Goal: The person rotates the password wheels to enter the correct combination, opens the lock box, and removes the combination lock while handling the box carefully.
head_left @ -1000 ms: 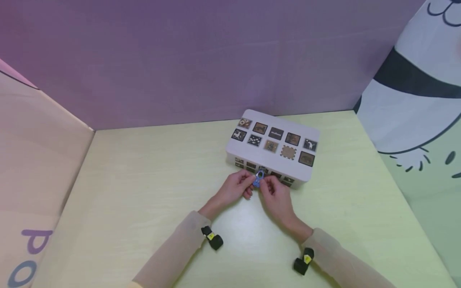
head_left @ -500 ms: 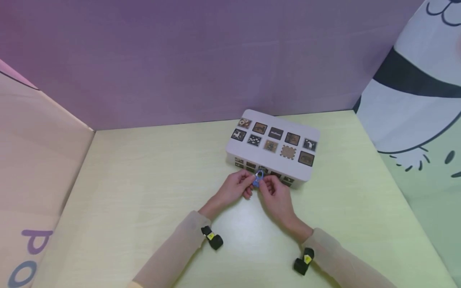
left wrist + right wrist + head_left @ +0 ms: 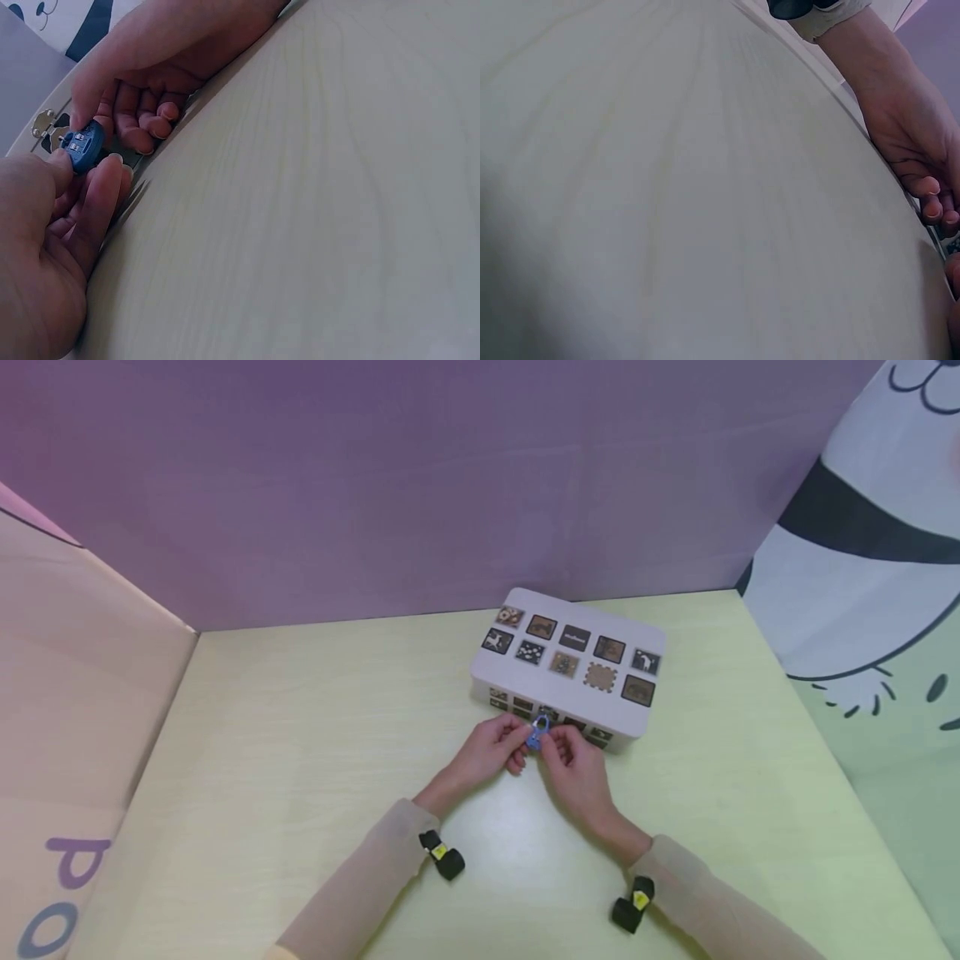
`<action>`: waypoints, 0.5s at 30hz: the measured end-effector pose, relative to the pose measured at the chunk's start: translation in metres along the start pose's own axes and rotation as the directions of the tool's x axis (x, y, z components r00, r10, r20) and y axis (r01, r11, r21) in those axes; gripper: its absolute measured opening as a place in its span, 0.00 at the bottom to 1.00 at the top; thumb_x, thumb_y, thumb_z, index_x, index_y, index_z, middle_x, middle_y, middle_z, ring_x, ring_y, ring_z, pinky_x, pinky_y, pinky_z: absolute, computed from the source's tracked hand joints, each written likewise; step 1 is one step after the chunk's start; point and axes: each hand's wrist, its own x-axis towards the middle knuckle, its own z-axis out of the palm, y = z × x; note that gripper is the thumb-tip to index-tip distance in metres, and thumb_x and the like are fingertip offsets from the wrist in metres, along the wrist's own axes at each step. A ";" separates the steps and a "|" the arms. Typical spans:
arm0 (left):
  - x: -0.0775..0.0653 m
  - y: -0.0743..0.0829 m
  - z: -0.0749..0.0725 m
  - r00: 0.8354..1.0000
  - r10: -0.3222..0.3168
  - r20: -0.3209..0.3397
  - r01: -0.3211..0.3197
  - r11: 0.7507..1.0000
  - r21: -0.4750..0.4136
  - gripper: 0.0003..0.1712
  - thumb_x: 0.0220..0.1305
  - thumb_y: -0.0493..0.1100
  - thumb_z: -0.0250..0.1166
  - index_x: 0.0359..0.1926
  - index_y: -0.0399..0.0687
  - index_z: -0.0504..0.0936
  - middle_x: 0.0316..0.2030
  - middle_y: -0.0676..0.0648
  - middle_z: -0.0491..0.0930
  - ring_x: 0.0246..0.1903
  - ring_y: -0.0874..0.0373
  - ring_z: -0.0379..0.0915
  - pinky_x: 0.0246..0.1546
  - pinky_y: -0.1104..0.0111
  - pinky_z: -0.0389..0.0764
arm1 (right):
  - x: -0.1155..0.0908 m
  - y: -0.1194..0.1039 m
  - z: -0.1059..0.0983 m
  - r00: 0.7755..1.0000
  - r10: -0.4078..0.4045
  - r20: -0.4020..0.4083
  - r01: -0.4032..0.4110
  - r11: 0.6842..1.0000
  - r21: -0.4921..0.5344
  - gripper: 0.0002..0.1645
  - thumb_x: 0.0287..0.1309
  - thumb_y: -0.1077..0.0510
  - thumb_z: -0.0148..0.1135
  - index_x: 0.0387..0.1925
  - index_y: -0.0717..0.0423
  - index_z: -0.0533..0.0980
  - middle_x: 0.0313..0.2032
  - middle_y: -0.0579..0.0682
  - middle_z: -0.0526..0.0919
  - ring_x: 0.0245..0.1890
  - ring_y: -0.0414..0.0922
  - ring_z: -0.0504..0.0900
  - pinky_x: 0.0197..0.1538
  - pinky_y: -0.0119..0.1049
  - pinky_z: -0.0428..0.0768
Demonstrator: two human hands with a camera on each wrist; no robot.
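A small blue combination padlock [image 3: 535, 740] is held in front of the white tin box [image 3: 570, 693], its shackle pointing toward the box. My left hand [image 3: 487, 750] pinches the padlock from the left with thumb and fingers. From the other side my right hand [image 3: 579, 768] pinches it too. In the left wrist view the number dials of the padlock [image 3: 86, 146] show between the fingertips, close to a metal hasp [image 3: 43, 122] on the box front. The right wrist view catches mostly table, with the left hand [image 3: 919, 127] at its right edge; the padlock is hidden there.
The box stands toward the back right of the pale wooden table [image 3: 315, 718], its lid down and printed with several square pictures. A purple wall panel [image 3: 375, 485] rises behind, with printed panels at left and right. Both sleeves carry black wrist cameras [image 3: 450, 863].
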 end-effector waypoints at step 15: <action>-0.001 0.002 0.000 1.000 -0.009 0.001 0.009 1.000 -0.010 0.11 0.79 0.43 0.57 0.46 0.38 0.79 0.33 0.44 0.81 0.26 0.58 0.78 0.31 0.67 0.89 | 0.000 -0.002 0.000 1.000 -0.010 -0.005 0.009 0.999 -0.037 0.09 0.74 0.56 0.60 0.41 0.59 0.79 0.29 0.50 0.82 0.27 0.41 0.76 0.29 0.28 0.78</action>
